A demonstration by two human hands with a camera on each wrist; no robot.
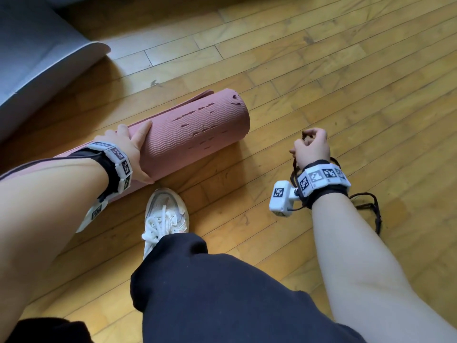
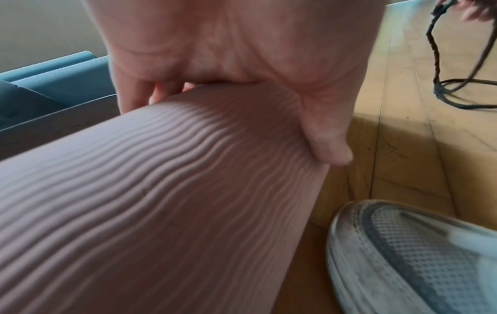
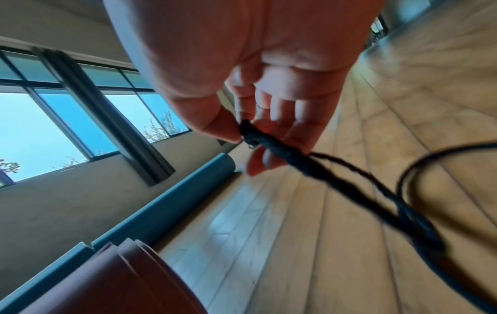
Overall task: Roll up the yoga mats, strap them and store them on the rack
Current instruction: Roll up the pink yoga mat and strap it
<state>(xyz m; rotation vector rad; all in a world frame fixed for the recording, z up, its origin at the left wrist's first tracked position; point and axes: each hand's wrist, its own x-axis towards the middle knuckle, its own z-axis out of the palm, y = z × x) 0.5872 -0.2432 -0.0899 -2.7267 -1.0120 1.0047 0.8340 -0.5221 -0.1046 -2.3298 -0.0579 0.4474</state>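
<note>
Gripping: my left hand (image 1: 128, 147) curls over the pink mat (image 1: 195, 129), fingers on the far side, thumb (image 2: 330, 148) on the near side.
Pink mat: rolled up, lying on the wood floor (image 1: 321, 82); its ribbed skin has small tears near the right end, and the layers' edges stick out on the far side.
Right hand: my right hand (image 1: 312, 147) is off to the right of the roll, clear of it, pinching one end of the dark strap (image 3: 271, 146) between thumb and fingertips.
Strap: it hangs from my fingers and trails in loops behind my right wrist on the floor.
Grey mat: a grey mat (image 1: 37, 53) lies spread at the far left, apart from the pink roll.
Shoe: my white shoe (image 1: 165, 214) stands just beside the roll's near side.
</note>
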